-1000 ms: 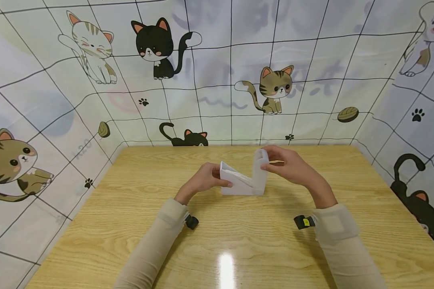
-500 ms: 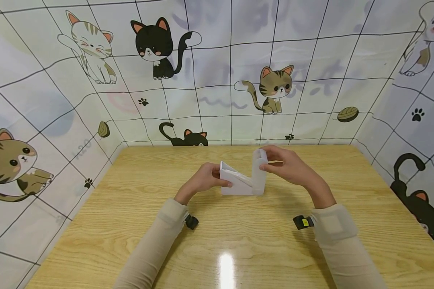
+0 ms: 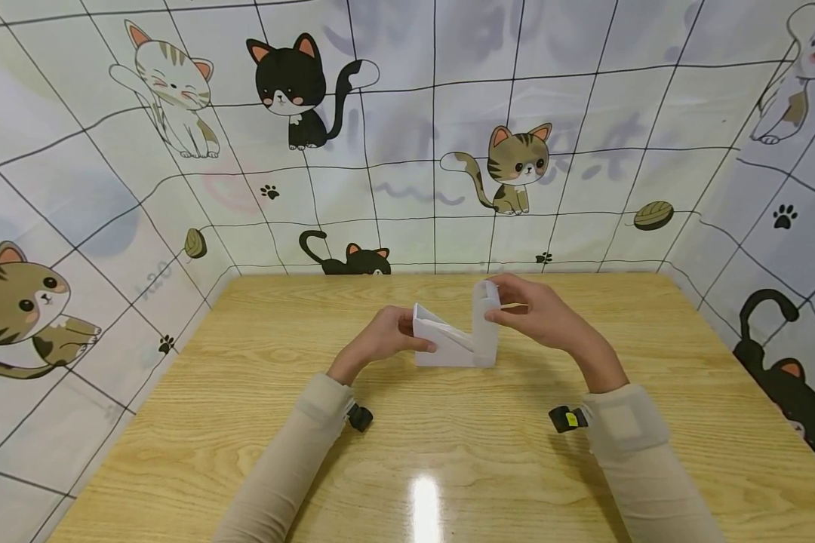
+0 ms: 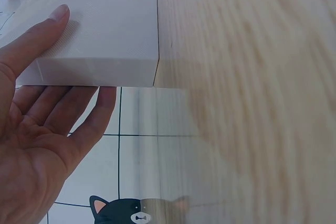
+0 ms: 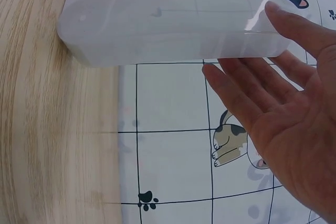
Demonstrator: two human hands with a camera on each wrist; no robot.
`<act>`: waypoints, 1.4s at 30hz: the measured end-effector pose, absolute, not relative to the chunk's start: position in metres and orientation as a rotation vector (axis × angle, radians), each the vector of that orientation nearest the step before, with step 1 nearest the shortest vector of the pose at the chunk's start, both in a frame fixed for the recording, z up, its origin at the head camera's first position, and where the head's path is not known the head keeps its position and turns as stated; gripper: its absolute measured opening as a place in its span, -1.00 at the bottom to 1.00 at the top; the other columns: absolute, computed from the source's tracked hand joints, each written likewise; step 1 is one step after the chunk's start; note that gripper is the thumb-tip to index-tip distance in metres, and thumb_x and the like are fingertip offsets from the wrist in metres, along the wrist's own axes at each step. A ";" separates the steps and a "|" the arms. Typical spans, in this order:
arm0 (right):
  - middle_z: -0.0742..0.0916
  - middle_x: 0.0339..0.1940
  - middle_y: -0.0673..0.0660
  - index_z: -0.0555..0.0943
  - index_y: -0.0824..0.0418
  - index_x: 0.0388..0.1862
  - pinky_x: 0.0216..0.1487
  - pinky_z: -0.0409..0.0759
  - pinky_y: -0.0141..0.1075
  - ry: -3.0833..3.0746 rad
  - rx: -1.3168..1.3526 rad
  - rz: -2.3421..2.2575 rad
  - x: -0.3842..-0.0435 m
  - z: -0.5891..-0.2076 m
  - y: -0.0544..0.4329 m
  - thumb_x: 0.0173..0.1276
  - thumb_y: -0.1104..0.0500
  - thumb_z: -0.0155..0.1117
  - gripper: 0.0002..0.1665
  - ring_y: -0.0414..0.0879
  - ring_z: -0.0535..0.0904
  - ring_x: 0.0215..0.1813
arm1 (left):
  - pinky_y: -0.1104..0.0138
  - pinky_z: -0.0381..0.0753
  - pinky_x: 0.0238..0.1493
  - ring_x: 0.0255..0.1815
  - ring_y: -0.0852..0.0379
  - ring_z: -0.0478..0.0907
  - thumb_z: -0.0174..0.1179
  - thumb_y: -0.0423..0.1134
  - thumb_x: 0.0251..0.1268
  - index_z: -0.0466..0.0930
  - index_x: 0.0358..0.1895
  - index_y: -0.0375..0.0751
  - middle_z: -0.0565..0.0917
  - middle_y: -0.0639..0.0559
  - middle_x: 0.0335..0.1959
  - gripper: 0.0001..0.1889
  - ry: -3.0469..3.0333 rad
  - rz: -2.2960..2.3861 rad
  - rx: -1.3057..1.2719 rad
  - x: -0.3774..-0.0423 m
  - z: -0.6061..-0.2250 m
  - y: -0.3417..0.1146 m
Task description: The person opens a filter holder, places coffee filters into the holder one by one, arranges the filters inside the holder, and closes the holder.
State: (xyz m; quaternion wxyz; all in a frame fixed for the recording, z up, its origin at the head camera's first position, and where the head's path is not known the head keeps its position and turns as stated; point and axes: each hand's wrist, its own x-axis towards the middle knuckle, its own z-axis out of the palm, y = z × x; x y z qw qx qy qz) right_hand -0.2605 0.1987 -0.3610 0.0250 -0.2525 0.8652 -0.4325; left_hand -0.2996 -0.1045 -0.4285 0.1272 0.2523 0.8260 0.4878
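A white box with a slanted top (image 3: 444,348) stands on the table, its tall side to the left. At its right end rises a tall translucent container (image 3: 484,335), upright with an open top and rounded corners. My left hand (image 3: 389,333) grips the tall left end of the box. In the left wrist view the thumb (image 4: 39,38) presses the box's broad face, fingers on the narrow end and behind. My right hand (image 3: 539,309) holds the container near its top. The right wrist view shows that thumb (image 5: 294,24) on one face and the fingers at the opposite side.
A wood-grain table (image 3: 353,467) spreads under both arms. Cloth walls (image 3: 407,151) printed with cats and grid lines enclose it at the back and sides. Dark wrist cameras hang under both cuffs.
My right hand and the top of the translucent container have shifted slightly to the left, and the container stands straighter. My left hand and the white box have stayed put.
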 end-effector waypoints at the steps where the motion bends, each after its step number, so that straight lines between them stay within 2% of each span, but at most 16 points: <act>1: 0.68 0.22 0.26 0.45 0.17 0.44 0.32 0.57 0.16 2.676 -0.781 -1.338 -0.261 -0.361 0.199 0.51 0.13 0.34 -0.41 0.20 0.63 0.29 | 0.31 0.67 -0.11 -0.14 0.15 0.78 0.56 -0.21 0.17 0.75 0.02 -0.17 0.84 -0.05 -0.10 -0.65 2.404 1.419 0.735 -0.300 -0.428 -0.104; 42: 0.70 0.21 0.23 0.48 0.19 0.39 0.30 0.59 0.16 2.649 -0.813 -1.329 -0.266 -0.371 0.192 0.49 0.13 0.36 -0.45 0.19 0.64 0.29 | 0.31 0.69 -0.11 -0.14 0.16 0.78 0.56 -0.21 0.17 0.76 0.01 -0.16 0.84 -0.05 -0.10 -0.65 2.408 1.417 0.740 -0.300 -0.429 -0.104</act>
